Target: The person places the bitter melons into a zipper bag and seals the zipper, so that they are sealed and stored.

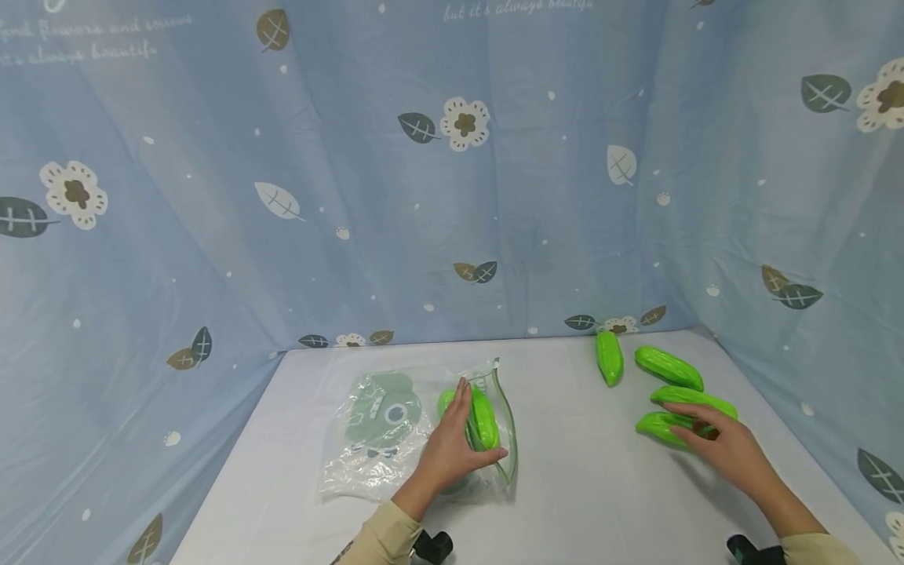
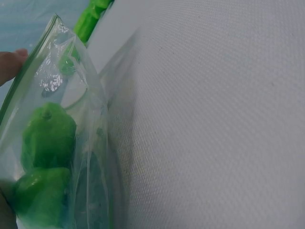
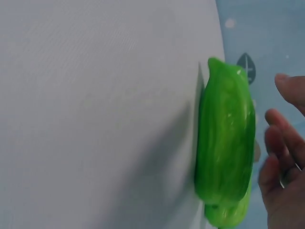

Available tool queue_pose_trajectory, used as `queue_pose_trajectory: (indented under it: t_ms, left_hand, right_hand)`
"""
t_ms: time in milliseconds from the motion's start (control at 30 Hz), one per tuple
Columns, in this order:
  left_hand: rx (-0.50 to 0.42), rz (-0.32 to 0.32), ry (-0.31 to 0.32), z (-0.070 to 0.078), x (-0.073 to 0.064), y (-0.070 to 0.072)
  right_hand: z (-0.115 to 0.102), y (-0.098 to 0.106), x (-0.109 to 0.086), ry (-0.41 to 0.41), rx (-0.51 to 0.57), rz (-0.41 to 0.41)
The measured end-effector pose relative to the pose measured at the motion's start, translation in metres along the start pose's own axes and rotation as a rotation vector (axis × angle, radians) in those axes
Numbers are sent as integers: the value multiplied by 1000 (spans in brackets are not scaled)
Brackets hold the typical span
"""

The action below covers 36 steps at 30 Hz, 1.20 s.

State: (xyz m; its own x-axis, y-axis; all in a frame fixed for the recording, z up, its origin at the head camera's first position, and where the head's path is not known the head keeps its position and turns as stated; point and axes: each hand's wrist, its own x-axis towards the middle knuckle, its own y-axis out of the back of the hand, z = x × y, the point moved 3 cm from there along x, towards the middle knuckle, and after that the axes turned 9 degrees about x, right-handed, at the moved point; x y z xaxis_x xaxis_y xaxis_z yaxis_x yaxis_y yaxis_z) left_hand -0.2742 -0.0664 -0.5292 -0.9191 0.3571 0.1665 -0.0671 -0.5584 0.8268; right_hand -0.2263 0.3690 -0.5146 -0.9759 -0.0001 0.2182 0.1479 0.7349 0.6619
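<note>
A clear zip bag (image 1: pixel 367 471) with a green cartoon print and a green-edged mouth lies on the table, the mouth facing right. Inside it are two bright green, long ribbed toy vegetables (image 1: pixel 484 420), also seen through the plastic in the left wrist view. My left hand (image 1: pixel 448 447) rests over the mouth end, fingers extended and thumb spread near the green edge. My right hand (image 1: pixel 720 443) hovers over the nearest loose green vegetable (image 1: pixel 660 428), fingers loosely bent. A gap shows between that hand and the large green vegetable (image 3: pixel 226 133) in the right wrist view.
More green vegetables lie at the right: one (image 1: pixel 694 399) beside the nearest, another (image 1: pixel 668 367) behind it, and one (image 1: pixel 610 359) by the back edge. A blue patterned curtain (image 1: pixel 551 204) encloses the back and sides of the white table (image 1: pixel 565 502).
</note>
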Motion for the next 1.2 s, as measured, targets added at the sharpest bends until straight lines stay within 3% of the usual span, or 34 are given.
queue_pose_trajectory:
  t_ms: [167, 267, 900, 1033, 1200]
  left_hand:
    - [7, 4, -5, 1, 0, 0]
    - [11, 4, 0, 1, 0, 1]
    - [22, 6, 3, 1, -1, 1]
    - [27, 8, -4, 0, -1, -1]
    - [25, 11, -6, -1, 0, -3]
  right_hand:
    - [7, 2, -1, 135, -81, 86]
    - [11, 3, -1, 168, -82, 97]
    - [30, 3, -2, -117, -75, -123]
    - [29, 0, -1, -117, -79, -139]
    - [23, -10, 0, -39, -62, -137]
